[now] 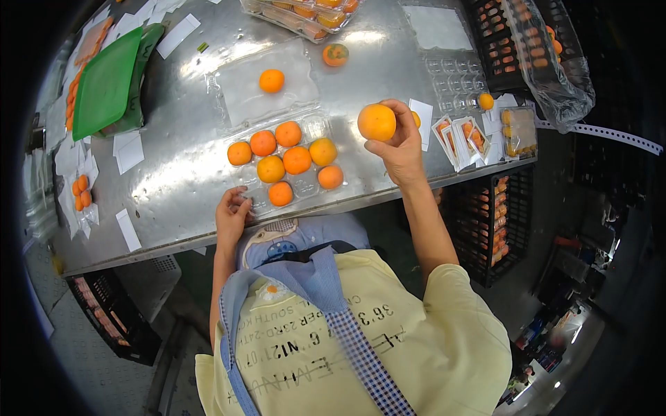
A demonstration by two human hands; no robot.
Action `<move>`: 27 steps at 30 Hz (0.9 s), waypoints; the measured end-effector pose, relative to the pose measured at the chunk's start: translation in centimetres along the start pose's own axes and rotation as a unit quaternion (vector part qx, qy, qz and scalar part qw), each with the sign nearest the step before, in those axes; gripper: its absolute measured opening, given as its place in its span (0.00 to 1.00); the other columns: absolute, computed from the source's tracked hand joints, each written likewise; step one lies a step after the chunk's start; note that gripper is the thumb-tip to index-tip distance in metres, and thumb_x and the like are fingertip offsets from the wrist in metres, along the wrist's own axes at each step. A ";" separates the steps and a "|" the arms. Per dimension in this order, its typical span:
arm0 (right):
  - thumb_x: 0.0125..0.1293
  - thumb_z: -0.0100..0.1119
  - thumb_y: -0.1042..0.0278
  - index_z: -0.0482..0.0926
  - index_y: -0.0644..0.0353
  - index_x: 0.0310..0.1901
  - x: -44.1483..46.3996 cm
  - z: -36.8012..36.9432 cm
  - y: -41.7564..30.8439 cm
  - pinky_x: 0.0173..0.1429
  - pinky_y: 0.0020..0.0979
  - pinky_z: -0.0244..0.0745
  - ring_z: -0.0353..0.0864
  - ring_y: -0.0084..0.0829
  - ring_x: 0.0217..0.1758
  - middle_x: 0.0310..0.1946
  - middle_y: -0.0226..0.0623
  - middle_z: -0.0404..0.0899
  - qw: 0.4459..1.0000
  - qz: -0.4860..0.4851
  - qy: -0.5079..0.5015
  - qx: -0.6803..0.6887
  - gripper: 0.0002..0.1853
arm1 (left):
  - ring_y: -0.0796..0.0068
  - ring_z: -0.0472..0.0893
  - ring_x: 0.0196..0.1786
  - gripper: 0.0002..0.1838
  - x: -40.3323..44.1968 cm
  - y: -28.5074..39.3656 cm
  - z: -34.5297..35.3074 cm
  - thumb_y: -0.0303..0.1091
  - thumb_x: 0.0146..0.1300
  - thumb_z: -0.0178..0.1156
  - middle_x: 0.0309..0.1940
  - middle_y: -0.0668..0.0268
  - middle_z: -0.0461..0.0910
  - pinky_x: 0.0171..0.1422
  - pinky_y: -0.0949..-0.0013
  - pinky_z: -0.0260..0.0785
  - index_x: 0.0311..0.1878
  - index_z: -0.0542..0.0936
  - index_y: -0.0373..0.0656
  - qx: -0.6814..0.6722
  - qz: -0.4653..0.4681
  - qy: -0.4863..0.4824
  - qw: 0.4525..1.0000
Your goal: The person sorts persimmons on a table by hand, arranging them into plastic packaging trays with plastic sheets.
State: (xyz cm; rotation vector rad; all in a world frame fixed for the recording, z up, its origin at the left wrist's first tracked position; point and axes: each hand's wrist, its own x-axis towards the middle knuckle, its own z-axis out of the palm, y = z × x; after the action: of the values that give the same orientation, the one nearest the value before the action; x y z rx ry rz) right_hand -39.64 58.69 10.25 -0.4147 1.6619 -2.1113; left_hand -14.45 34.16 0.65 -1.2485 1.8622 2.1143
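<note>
My right hand [401, 144] is raised over the table near its front edge, with thumb and fingers gripping a round yellow-orange fruit [377, 122]. To its left lies a clear plastic clamshell tray [258, 201], its base holding several orange fruits [297, 160] in cells. A single fruit [272, 81] rests on the clamshell's flat, opened lid [244, 97]. At the near left corner of the base, my left hand [234, 211] rests with loosely curled fingers, apart from the thumb; nothing shows between them. Whether it touches the plastic is hard to see.
Filled clamshells [305, 17] and a fruit with a green patch [335, 55] sit farther back. At right are another clamshell [454, 76], picture cards [461, 142] and a black crate [489, 41]. A green tray [107, 83] stands at left. Crates [492, 222] flank me below the metal table [180, 187].
</note>
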 end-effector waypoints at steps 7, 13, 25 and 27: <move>0.45 0.72 0.85 0.67 0.60 0.58 -0.4 0.1 0.0 0.60 0.32 0.71 0.72 0.29 0.56 0.52 0.34 0.70 1.000 -0.017 -0.010 -0.002 0.36 | 0.84 0.76 0.26 0.17 -0.2 0.0 0.3 0.21 0.62 0.59 0.28 0.71 0.74 0.28 0.80 0.70 0.55 0.75 0.41 -0.005 0.012 0.003 1.000; 0.62 0.64 0.71 0.71 0.67 0.57 6.0 -10.0 -7.0 0.57 0.30 0.74 0.80 0.33 0.51 0.48 0.40 0.79 0.954 -0.110 0.058 -0.273 0.23 | 0.84 0.76 0.26 0.16 -0.2 -0.1 0.3 0.22 0.62 0.59 0.28 0.71 0.74 0.29 0.80 0.70 0.54 0.76 0.41 0.002 0.011 0.006 1.000; 0.49 0.73 0.62 0.72 0.54 0.60 6.3 -6.8 -0.9 0.54 0.34 0.75 0.77 0.38 0.56 0.56 0.43 0.73 0.778 -0.009 -0.165 -0.607 0.34 | 0.83 0.76 0.26 0.16 0.0 -0.2 0.1 0.22 0.62 0.59 0.28 0.70 0.74 0.28 0.79 0.70 0.54 0.76 0.41 0.002 0.009 0.008 1.000; 0.50 0.72 0.63 0.73 0.53 0.58 5.1 -7.2 3.5 0.55 0.35 0.74 0.75 0.42 0.56 0.53 0.45 0.74 0.747 -0.078 -0.193 -0.631 0.31 | 0.83 0.76 0.26 0.16 -0.1 0.1 0.1 0.22 0.62 0.59 0.28 0.70 0.74 0.28 0.79 0.70 0.54 0.76 0.42 0.005 0.004 0.010 1.000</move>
State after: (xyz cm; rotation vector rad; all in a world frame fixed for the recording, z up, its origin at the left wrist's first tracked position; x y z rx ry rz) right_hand -47.07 61.56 5.03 -1.2785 2.5535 -0.5203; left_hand -14.53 34.27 0.80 -1.2671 1.8870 2.1028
